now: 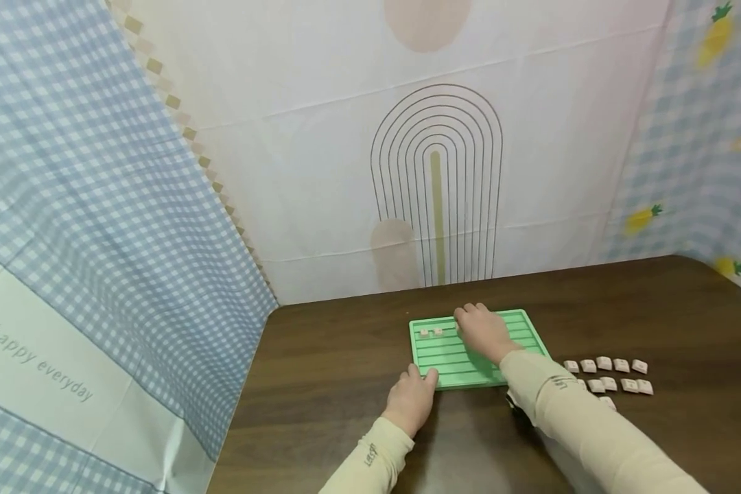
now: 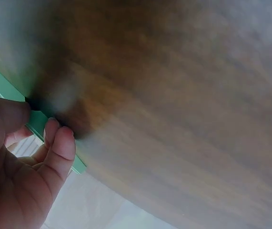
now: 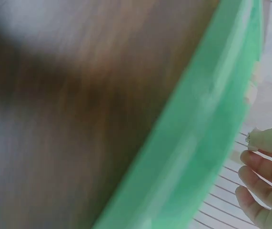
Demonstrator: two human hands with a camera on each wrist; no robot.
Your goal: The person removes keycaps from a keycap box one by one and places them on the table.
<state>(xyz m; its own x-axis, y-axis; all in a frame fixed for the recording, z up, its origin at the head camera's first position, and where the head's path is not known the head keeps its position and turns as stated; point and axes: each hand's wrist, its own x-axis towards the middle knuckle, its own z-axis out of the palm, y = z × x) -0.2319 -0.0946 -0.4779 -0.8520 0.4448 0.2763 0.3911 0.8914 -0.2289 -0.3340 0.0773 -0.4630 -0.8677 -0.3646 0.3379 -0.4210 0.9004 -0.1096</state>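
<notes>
A green ridged tray (image 1: 451,360) lies on the table, with two white keycaps (image 1: 424,333) in its far left row. At the tray's near left corner, my left hand (image 1: 411,398) pinches the green rim (image 2: 36,121) between thumb and fingers. My right hand (image 1: 484,331) reaches over the tray's far row, to the right of the two keycaps. In the right wrist view, its thumb and forefinger pinch a small pale keycap (image 3: 251,138), mostly covered by the fingers, while the other fingers (image 3: 255,183) are loosely bent.
To the right of the tray, several loose white keycaps (image 1: 604,363) lie in rough rows on the dark wooden table (image 1: 321,384), some partly hidden by the right sleeve (image 1: 568,405). A printed curtain (image 1: 321,206) hangs behind the table's far edge, and checked cloth (image 1: 179,226) hangs at the left.
</notes>
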